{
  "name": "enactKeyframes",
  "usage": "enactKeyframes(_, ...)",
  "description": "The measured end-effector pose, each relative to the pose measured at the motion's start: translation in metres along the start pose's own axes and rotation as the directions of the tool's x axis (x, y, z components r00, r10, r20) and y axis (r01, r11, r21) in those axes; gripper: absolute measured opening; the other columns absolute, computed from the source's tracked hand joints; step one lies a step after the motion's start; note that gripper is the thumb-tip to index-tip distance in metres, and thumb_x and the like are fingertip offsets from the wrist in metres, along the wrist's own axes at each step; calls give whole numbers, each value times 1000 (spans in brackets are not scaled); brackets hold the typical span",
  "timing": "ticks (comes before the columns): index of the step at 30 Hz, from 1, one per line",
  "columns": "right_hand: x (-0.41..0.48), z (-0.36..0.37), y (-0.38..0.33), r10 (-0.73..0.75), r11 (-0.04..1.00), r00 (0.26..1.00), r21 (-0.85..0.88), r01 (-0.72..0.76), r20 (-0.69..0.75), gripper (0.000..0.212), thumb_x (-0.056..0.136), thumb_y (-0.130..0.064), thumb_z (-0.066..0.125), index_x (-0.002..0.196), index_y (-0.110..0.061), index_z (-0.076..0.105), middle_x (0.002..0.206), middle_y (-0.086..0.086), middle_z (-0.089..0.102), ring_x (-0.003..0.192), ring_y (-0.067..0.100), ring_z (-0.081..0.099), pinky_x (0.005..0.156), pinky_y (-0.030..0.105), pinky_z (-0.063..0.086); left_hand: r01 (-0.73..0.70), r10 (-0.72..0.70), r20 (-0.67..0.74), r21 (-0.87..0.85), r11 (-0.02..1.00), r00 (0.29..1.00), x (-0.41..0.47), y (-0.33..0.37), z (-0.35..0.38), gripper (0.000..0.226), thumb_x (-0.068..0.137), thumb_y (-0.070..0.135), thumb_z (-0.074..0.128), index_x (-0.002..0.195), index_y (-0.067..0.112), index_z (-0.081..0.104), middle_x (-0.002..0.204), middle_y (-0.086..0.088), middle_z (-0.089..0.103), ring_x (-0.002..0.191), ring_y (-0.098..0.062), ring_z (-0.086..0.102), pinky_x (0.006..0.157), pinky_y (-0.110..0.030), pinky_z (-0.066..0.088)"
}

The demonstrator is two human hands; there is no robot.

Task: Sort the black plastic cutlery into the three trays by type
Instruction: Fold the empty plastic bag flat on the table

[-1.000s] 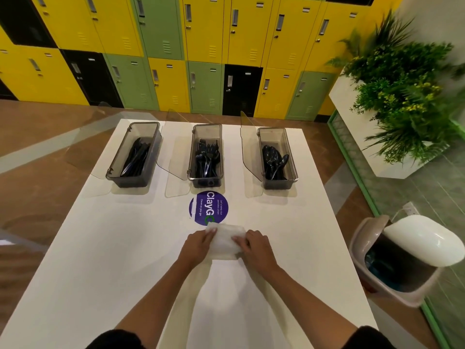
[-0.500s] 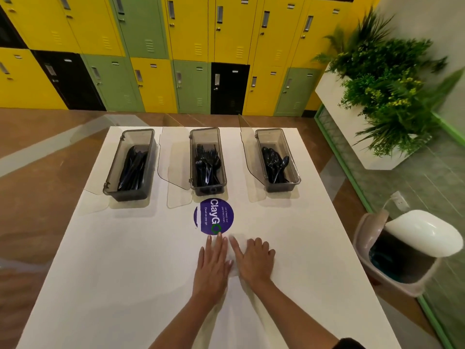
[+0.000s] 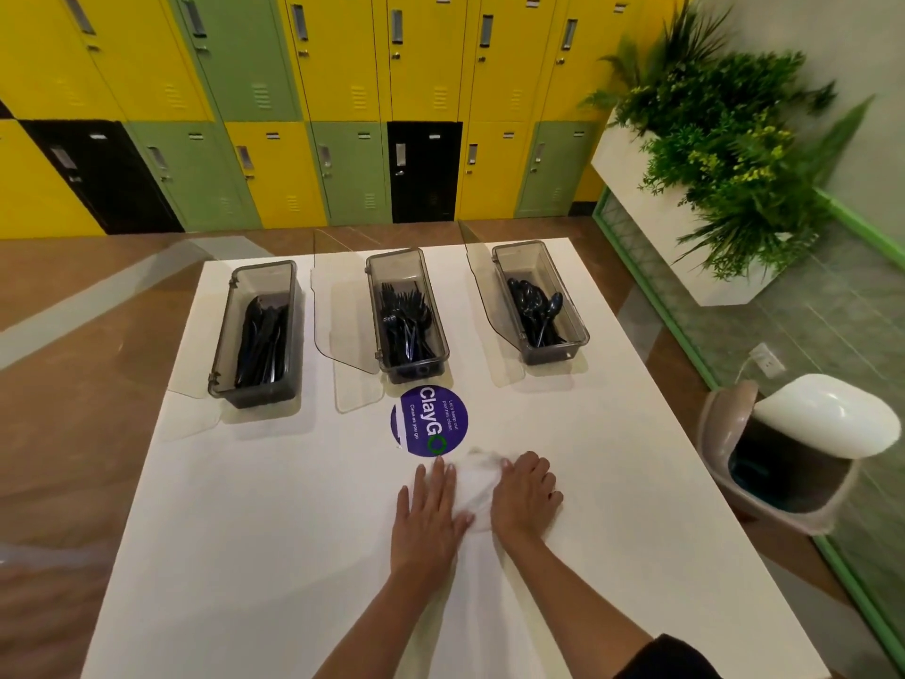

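Three grey trays stand in a row at the far end of the white table (image 3: pixel 235 531). Black knives (image 3: pixel 262 340) lie in the left tray (image 3: pixel 229 330), black forks (image 3: pixel 404 316) in the middle tray (image 3: pixel 442 330) and black spoons (image 3: pixel 534 306) in the right tray (image 3: pixel 577 306). Near the table's middle lies a crumpled clear plastic bag (image 3: pixel 477 487). My left hand (image 3: pixel 426 512) lies flat on the bag's left side with its fingers spread. My right hand (image 3: pixel 524 492) has bent fingers on the bag's right edge. No loose cutlery shows on the table.
A round purple sticker (image 3: pixel 431 421) sits just beyond my hands. Clear hinged lids (image 3: pixel 343 311) hang open to the left of each tray. A white swing-lid bin (image 3: pixel 803 448) stands on the floor at the right, a white planter (image 3: pixel 685 227) beyond it, lockers behind.
Both hands went from holding the crumpled bag to pressing it flat on the table. Since then my right hand's fingers have curled on the bag's edge, and the view tilted up.
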State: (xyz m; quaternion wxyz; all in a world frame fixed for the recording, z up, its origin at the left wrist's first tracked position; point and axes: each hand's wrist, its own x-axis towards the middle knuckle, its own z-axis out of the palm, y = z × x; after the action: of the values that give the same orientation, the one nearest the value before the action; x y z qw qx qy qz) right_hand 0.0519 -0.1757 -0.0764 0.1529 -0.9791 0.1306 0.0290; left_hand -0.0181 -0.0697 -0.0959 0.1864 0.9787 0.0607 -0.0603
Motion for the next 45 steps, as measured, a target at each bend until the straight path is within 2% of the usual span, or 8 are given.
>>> enactKeyframes(7, 3, 8, 17, -85, 995, 996, -53, 84, -8, 31, 68, -24, 84, 73, -8, 58, 67, 10, 59, 55, 27, 59, 49, 32, 44, 195, -288, -77, -572, 797, 954, -5, 10, -27, 59, 87, 44, 61, 131, 11, 39, 125, -4, 43, 111, -19, 49, 87, -27, 45)
enactKeyframes(13, 6, -3, 19, -116, 993, 993, -23, 116, 0, 30, 63, -21, 86, 72, -5, 63, 68, 13, 63, 55, 29, 63, 48, 31, 50, 376, -319, 224, -725, 577, 921, 14, 30, -26, 47, 86, 40, 65, 117, 8, 50, 113, -5, 61, 106, -24, 59, 83, -26, 41)
enactKeyframes(17, 23, -23, 23, -32, 968, 972, 248, -27, 234, 42, 100, -45, 33, 117, -11, 49, 122, 8, 57, 108, 24, 59, 88, 36, 49, 344, -263, 241, -803, 487, 934, 27, 50, -30, 40, 87, 38, 65, 118, 12, 57, 117, -6, 65, 99, -17, 64, 84, -23, 51)
enactKeyframes(22, 60, -87, 65, -120, 705, 822, 630, -325, 557, 71, 90, -69, 28, 138, -18, 42, 138, 4, 50, 125, 25, 50, 106, 40, 39, 266, -142, 227, -867, 420, 963, 53, 109, -41, 27, 87, 25, 68, 112, 17, 60, 107, 0, 68, 91, -4, 66, 73, -14, 53)
enactKeyframes(25, 88, -117, 113, -147, 605, 814, 702, -376, 563, 57, 91, -61, 43, 127, -19, 56, 123, 2, 62, 111, 22, 61, 94, 36, 49, 252, -70, 247, -858, 447, 966, 74, 157, -32, 41, 84, 32, 70, 120, 16, 60, 118, -3, 67, 106, -18, 65, 96, -36, 52)
enactKeyframes(30, 138, -148, 207, -28, 391, 925, 856, -338, 378, 28, 93, -26, 59, 114, -8, 62, 107, 10, 69, 83, 11, 67, 62, 17, 55, 188, -24, 200, -865, 466, 979, 104, 253, -8, 31, 84, 23, 72, 109, 8, 62, 107, -10, 68, 100, -28, 65, 89, -42, 54)
enactKeyframes(39, 217, -151, 340, 382, 411, 861, 773, -484, 336, 41, 101, -30, 43, 137, -10, 42, 131, 16, 54, 119, 34, 52, 102, 48, 44, 45, 105, 158, -729, 683, 982, 140, 372, 52, 25, 93, 18, 58, 118, 11, 56, 115, -1, 63, 101, -13, 59, 84, -17, 48)
enactKeyframes(45, 259, -127, 336, 506, 446, 755, 622, -643, 417, 36, 101, -19, 41, 125, 5, 53, 129, 24, 56, 119, 39, 52, 98, 37, 37, -86, 212, 164, -560, 824, 963, 153, 391, 74, 40, 95, 15, 53, 134, 11, 43, 131, -8, 47, 121, -20, 48, 101, -22, 35)
